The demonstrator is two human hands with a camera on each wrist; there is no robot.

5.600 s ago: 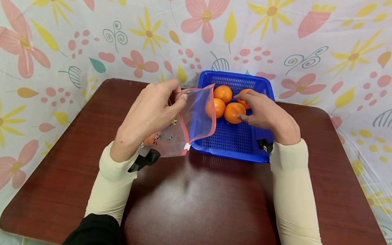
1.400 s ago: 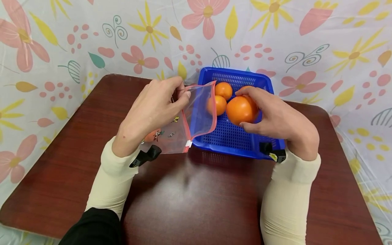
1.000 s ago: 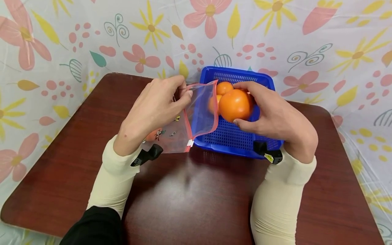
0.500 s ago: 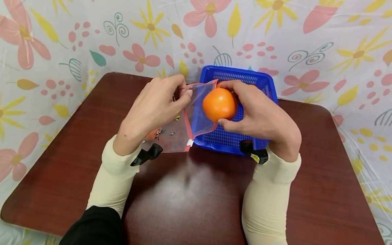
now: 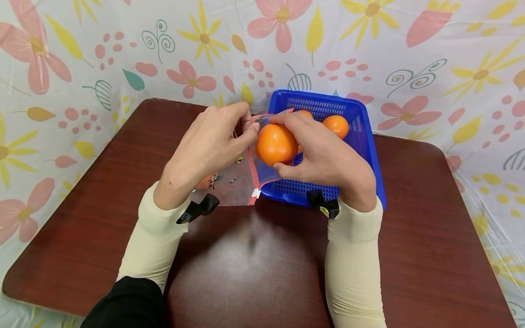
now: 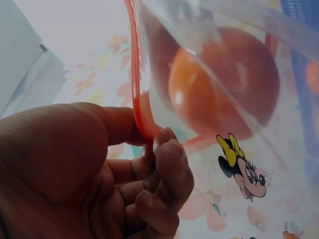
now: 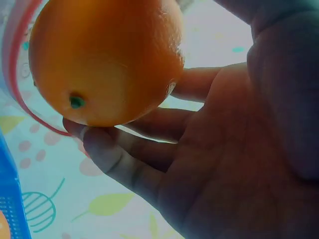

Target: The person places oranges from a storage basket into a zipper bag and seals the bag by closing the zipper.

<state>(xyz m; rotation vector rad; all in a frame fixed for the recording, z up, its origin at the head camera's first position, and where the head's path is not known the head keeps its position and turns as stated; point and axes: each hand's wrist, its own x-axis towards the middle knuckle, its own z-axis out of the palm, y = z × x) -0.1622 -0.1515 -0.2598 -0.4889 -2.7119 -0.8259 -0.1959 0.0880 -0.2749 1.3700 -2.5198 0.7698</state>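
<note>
R hand (image 5: 324, 159) grips orange (image 5: 276, 144) at bag (image 5: 239, 175) mouth; L hand (image 5: 209, 146) pinches rim.

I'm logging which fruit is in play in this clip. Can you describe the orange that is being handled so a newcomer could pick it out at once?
On the dark red-brown wooden table stands a blue perforated plastic basket. Just left of it, the left hand pinches open a clear red-edged zip bag. The large smooth orange is at the bag's mouth, gripped by the right hand: it alone is held, while the other oranges lie in the basket.
</note>
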